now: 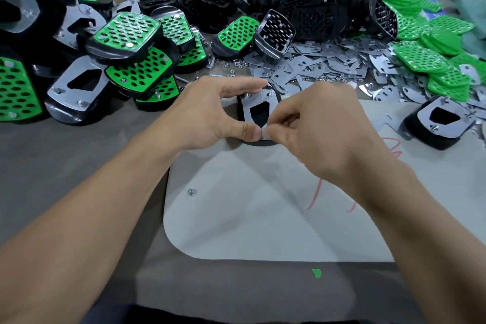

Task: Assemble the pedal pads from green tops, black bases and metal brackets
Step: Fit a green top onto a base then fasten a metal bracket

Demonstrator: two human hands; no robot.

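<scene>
A pedal pad (259, 113) lies face down at the far edge of the grey mat, its black base under a metal bracket with a dark cut-out. My left hand (210, 116) curls round its left side, index finger along the top edge and thumb at the near edge. My right hand (313, 123) pinches at the bracket's near right corner, right by the left thumb; whatever small part sits between those fingertips is hidden. Two screw ends stand up at the bracket's far edge.
Finished green-and-black pads (126, 34) are heaped at the left. Black bases (297, 13) pile up at the back, loose metal brackets (315, 66) and nuts lie behind the pad, and green tops (426, 55) sit at the right. Another face-down pad (439, 123) lies right. One nut (191, 192) rests on the grey mat (263, 218).
</scene>
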